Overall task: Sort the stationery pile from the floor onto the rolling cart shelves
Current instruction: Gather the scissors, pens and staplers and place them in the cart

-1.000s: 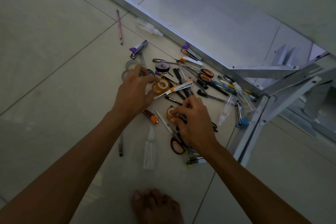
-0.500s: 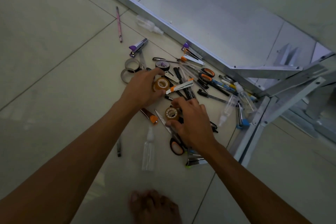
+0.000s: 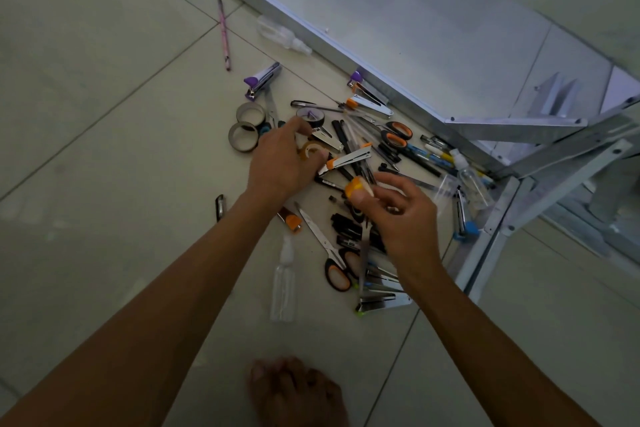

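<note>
both hands work the stationery pile (image 3: 349, 163) beside the rolling cart (image 3: 433, 45): the left hand (image 3: 280, 163) curls round a tape roll (image 3: 311, 151), the right hand (image 3: 405, 215) pinches another tape roll (image 3: 356, 188); the cart's shelf lies beyond the pile, nearer the right hand.

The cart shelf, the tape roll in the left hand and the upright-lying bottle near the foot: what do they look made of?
Cart shelf: likely sheet metal, dull grey sheen, bolted brackets. Tape roll: translucent amber film, probably plastic, gripped by left hand. Bottle: clear plastic, floor visible through it.
</note>
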